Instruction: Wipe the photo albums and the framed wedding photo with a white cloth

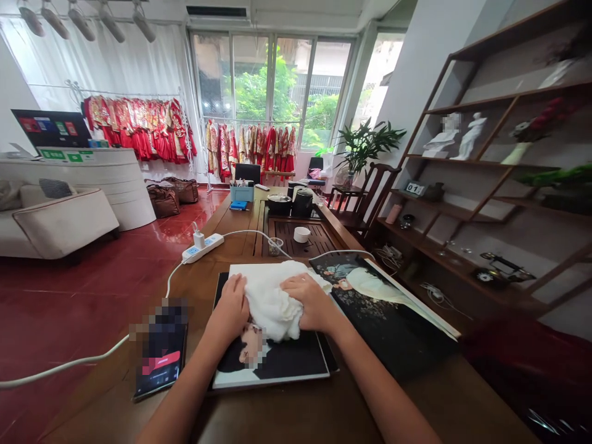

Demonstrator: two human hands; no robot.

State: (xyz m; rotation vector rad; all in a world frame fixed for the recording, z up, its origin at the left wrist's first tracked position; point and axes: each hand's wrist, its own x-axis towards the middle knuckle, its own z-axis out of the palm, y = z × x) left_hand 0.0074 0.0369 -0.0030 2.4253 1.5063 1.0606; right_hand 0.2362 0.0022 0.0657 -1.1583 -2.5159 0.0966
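A bunched white cloth (271,302) lies on a photo print with a white edge (296,364), which rests on the wooden table (240,413). My left hand (234,297) holds the cloth's left side, its fingers curled against it beside the print's upper left part. On the other side, my right hand (309,300) grips the cloth with bent fingers over its top. The print is partly hidden under the cloth; its visible part is dark with a pictured person. A larger photo panel (383,308) with a figure in white lies to the right.
A phone (161,351) lies at the left, near a white power strip (202,248) with cables. Farther back are a tea tray (324,246), a white cup (302,234), a dark kettle (303,202) and a blue box (241,192). Wooden shelves (467,163) stand at right.
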